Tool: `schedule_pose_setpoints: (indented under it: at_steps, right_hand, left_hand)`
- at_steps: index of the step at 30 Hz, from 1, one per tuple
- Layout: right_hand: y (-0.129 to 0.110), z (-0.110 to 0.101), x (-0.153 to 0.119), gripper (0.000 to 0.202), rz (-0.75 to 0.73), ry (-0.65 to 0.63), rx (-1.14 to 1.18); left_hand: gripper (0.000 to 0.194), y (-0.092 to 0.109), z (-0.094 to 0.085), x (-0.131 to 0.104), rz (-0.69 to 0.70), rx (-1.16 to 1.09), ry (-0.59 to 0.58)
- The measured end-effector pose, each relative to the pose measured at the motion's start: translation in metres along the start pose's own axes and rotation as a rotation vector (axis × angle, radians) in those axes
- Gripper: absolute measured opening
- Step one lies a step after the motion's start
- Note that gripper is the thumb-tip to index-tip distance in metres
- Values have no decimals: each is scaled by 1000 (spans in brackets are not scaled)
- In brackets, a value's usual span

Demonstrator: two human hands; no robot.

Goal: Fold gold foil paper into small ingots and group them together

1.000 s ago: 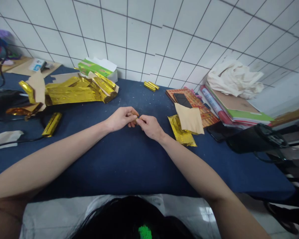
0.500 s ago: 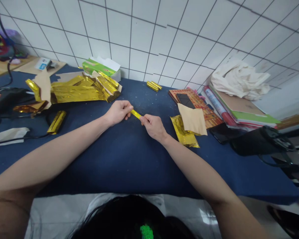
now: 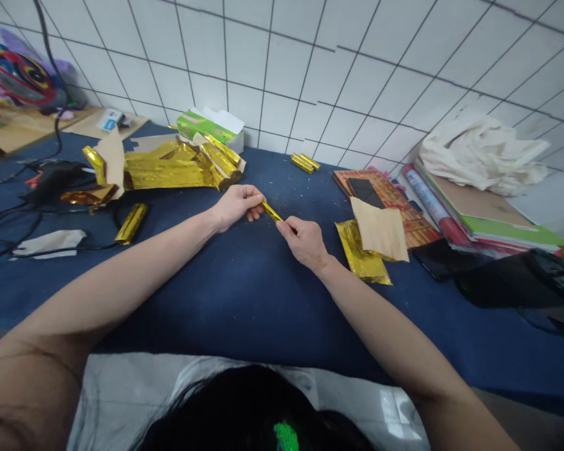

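Observation:
A thin gold foil roll [image 3: 272, 212] is held slantwise above the blue cloth [image 3: 235, 282], one end in each hand. My left hand [image 3: 239, 205] pinches its upper left end between thumb and fingers. The lower right end is in the closed fingers of my right hand [image 3: 303, 239]. Beyond my hands, short gold rolls [image 3: 305, 163] lie side by side near the wall. Crumpled gold foil [image 3: 164, 170] with brown paper is behind my left hand. To the right of my right hand, a beige paper piece [image 3: 380, 232] partly covers a flat gold foil piece [image 3: 364, 260].
At the left are a larger gold roll [image 3: 131, 223], a dark glue gun [image 3: 59, 178] with cables and a white scrap [image 3: 51, 243]. A green tissue box [image 3: 204, 126] stands by the wall. Books [image 3: 507, 216] under white cloth and a black object [image 3: 512, 279] are at the right.
The view has shifted, so the table things appear farther right. The gold roll between my hands tilts more steeply, and both hands still hold it.

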State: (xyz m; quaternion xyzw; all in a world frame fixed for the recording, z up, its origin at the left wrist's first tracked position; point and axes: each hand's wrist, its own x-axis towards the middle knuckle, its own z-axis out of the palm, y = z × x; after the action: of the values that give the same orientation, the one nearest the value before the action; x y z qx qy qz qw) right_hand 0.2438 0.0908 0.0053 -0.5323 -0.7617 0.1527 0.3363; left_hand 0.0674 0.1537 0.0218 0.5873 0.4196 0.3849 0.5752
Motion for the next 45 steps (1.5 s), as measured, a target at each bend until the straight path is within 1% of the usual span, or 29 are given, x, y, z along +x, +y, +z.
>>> schedule_pose_setpoints:
  at_steps: [4, 9, 14, 16, 19, 24, 28, 33, 39, 42, 45]
  right_hand:
    - [-1, -1, 1, 42, 74, -20, 221]
    - [5, 4, 6, 35, 176, -36, 420]
    - [10, 9, 8, 33, 311, 13, 606]
    - [10, 9, 9, 33, 354, 32, 662]
    - [8, 7, 10, 33, 388, 48, 723]
    - [6, 5, 10, 34, 398, 40, 734]
    - [6, 5, 10, 29, 410, 72, 719]
    - [6, 5, 10, 26, 383, 30, 696]
    - [8, 7, 10, 24, 332, 53, 673]
    - [10, 8, 11, 23, 301, 79, 646]
    - [11, 8, 11, 22, 306, 97, 645]
  left_hand:
    - [11, 2, 1, -1, -58, -25, -45]
    - [11, 2, 5, -3, -33, -19, -113]
    - [22, 5, 8, -7, -14, -163, -78]
    - [21, 6, 8, -8, -13, -209, -71]
    - [15, 5, 8, -7, -16, -215, -70]
    - [9, 2, 4, -4, -17, -164, -96]
    - [9, 0, 1, -3, 7, -129, -150]
    - [9, 1, 3, -5, -10, -112, -196]
    - [10, 3, 5, -8, -92, -134, -188]
    - [9, 2, 4, -9, -139, -161, -214]
    - [10, 1, 4, -8, -176, -186, -237]
